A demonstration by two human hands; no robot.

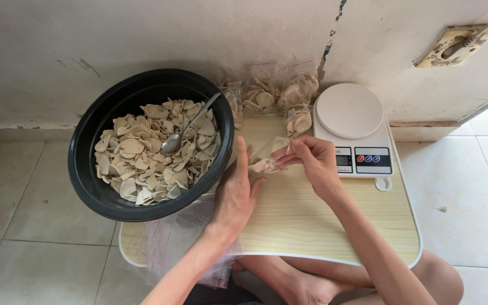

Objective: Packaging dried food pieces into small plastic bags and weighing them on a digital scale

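The right hand (312, 161) pinches the top of a small clear bag of crackers (266, 164), whose long axis runs left-right on the tray table (323, 226). The left hand (235, 195), open and flat, rests just left of it, fingertips near the bag, with the black bowl (86, 169) further left.

Black bowl (86, 169) of pale chips, spoon (190, 125) resting in it; filled bags (266, 99) against the wall; white scale (350, 113) sits right on the surface (323, 226).
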